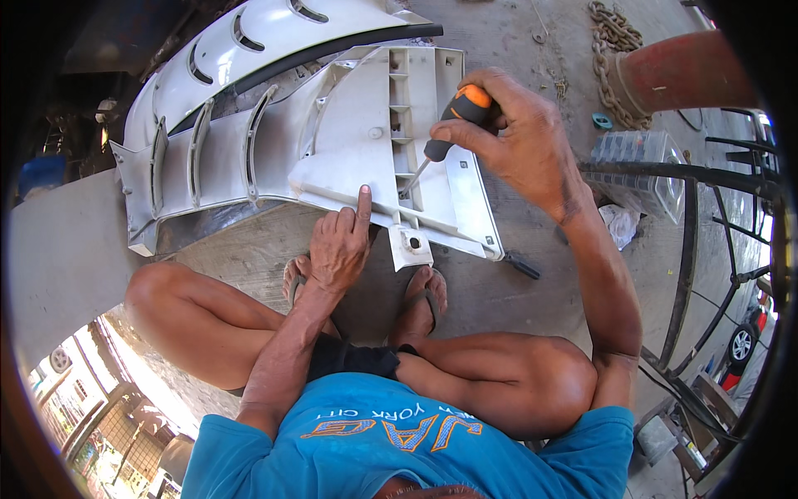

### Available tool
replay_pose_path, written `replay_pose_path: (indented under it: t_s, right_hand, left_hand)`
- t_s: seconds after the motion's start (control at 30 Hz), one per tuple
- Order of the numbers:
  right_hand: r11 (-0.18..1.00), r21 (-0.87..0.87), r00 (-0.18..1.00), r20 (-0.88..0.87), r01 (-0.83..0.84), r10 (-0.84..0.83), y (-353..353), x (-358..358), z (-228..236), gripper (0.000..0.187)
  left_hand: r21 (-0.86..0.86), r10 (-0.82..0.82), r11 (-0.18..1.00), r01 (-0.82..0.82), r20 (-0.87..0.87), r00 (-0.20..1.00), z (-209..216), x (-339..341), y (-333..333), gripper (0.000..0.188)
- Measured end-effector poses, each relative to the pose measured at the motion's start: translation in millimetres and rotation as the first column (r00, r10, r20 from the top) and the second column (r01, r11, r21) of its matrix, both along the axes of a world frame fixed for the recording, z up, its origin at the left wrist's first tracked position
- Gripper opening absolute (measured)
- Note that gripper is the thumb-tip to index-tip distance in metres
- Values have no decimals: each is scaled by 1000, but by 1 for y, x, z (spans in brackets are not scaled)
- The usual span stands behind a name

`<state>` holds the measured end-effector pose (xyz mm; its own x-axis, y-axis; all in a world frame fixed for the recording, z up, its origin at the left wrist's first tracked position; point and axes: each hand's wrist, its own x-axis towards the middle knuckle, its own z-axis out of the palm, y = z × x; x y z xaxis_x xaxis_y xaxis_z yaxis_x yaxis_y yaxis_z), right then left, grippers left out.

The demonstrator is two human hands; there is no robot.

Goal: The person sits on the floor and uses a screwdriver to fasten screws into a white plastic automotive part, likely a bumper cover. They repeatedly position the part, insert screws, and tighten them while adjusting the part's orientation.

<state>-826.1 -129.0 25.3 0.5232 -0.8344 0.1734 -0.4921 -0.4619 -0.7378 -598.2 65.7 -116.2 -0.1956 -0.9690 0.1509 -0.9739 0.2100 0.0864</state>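
- At the left lie the slatted vents (199,154) of the white panel (345,141), the piece being worked on. It rests on the floor (490,299), in front of the seated person; a curved white cover (266,41) sits along its far edge. A firm, level rest would help, since rocking could throw the tool off.
- The left hand (337,249) points, index finger straight with its tip at the panel's near edge, the other fingers folded; whether they pinch anything underneath cannot be told. Pressing down there would steady the panel, provided the fingertip is kept out of the blade's line of slip.
- Right of that finger, the ribbed channel (399,116) runs from the panel's far edge toward its near edge, above a holed tab (411,243). The thin ribs look easy to crack, so gentle force is wiser than hard prying.
- The screwdriver (465,108) leans into the channel's near end; its exact contact is too small to tell. Seating the tip fully first would limit skidding.
- The right hand (528,141) wraps the orange-and-black handle, thumb along its side. Aligned wrist and shaft should give better control.
- By the panel's near right corner, a black handle (521,266) lies on the floor.
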Motion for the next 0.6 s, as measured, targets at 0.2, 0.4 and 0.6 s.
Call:
replay_pose_path:
  t_s: [0.2,0.4,0.6]
  right_hand:
    - [980,-198,945,-320,6,-70,16,19,7,59]
    - [988,-155,910,-406,20,-82,21,24,10,59]
    - [995,-103,931,-363,5,-42,26,22,14,43]
  left_hand:
    - [-52,23,998,-21,47,999,-15,-6,10,72]
    - [-100,49,994,-39,96,994,-25,-9,12,75]
    - [-126,33,992,-18,118,992,-35,-10,15,87]
